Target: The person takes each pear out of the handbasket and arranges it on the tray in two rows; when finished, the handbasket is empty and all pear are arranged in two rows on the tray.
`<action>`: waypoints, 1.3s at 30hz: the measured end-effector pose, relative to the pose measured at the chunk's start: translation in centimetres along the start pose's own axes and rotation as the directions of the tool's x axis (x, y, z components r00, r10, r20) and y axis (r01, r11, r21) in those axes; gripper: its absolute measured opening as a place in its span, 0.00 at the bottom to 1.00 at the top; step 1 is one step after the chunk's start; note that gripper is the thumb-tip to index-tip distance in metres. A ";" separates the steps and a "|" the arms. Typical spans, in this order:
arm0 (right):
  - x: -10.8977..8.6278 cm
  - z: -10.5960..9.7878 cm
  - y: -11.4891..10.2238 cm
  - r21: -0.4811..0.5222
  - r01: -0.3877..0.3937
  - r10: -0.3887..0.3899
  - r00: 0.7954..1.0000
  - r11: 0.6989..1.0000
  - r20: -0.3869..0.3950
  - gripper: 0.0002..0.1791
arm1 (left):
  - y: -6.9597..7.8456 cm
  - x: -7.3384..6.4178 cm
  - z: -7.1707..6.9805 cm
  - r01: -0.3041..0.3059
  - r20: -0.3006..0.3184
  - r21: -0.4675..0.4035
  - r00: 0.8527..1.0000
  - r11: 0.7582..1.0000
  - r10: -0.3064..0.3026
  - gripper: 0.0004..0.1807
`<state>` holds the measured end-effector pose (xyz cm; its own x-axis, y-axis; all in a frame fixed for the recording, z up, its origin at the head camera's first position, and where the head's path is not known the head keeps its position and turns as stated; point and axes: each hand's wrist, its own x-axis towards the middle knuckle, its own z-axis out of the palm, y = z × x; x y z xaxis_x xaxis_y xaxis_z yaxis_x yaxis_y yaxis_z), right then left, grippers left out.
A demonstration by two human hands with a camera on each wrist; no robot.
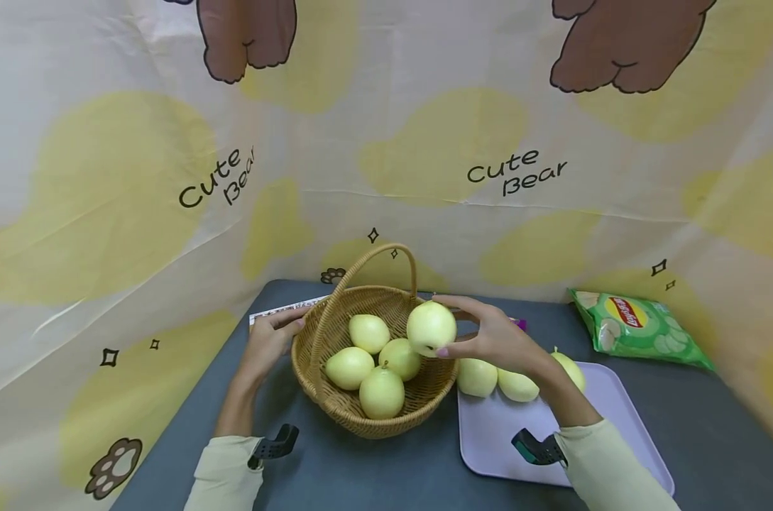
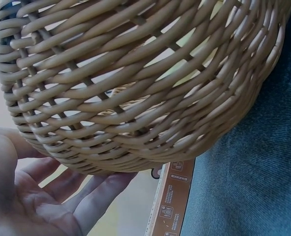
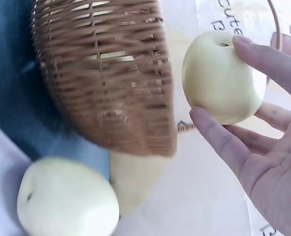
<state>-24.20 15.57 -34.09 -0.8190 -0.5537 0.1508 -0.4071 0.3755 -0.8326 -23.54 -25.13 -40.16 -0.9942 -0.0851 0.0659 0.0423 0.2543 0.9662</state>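
My right hand (image 1: 491,333) pinches a round, pale yellow-green pear (image 1: 431,328) between thumb and fingers, over the right rim of a wicker basket (image 1: 370,426) with a tall arched handle. In the right wrist view the pear (image 3: 224,78) shows beside the basket's woven wall (image 3: 106,83). Several more pears (image 1: 382,392) lie inside the basket. On the other side, my left hand (image 1: 272,339) holds the basket's left rim; the left wrist view shows its fingers (image 2: 103,196) curled at the rim, their tips partly hidden behind the weave.
A lilac tray (image 1: 501,447) stands right of the basket, with several pears (image 1: 478,377) along its far side. At the back right lies a green chip bag (image 1: 638,330). Behind the basket a flat printed item (image 1: 284,310) shows. A patterned cloth wall (image 1: 424,142) closes off the back.
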 end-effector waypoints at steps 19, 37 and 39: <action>-7.7 -4.7 4.2 -0.062 -0.015 0.005 0.986 0.998 -0.166 0.46 | -0.1 0.0 -0.2 -0.003 0.003 -0.006 1.000 1.000 0.003 0.21; -14.4 -7.7 8.2 -0.158 -0.104 0.053 0.954 0.982 -0.296 0.46 | -0.2 0.1 -0.2 -0.017 -0.004 0.018 1.000 1.000 0.017 0.20; -14.9 -8.0 8.5 -0.152 -0.115 0.064 0.950 0.982 -0.306 0.46 | -0.2 0.1 -0.2 -0.017 -0.006 0.019 1.000 1.000 0.017 0.20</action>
<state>-18.63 32.93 -39.14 -0.9276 -0.2745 0.2534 -0.3672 0.5453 -0.7535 -23.62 -25.38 -40.33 -0.9927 -0.0865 0.0837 0.0571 0.2738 0.9601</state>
